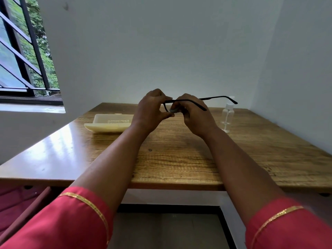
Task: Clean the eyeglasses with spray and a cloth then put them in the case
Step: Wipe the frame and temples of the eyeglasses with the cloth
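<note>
The left hand [151, 109] and the right hand [195, 114] are both pinching the black eyeglasses [206, 100], holding them up above the middle of the table [179, 159]. The right hand's fingers are also pinching a small grey cloth [173, 110]. The open case [110, 123] is lying near the far left corner, and the spray bottle [227, 117] is standing by the far right edge.

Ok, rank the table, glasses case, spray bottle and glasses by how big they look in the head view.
1. table
2. glasses case
3. glasses, arms open, partly hidden by both hands
4. spray bottle
The last two look close; the glasses are raised nearer the camera.
</note>
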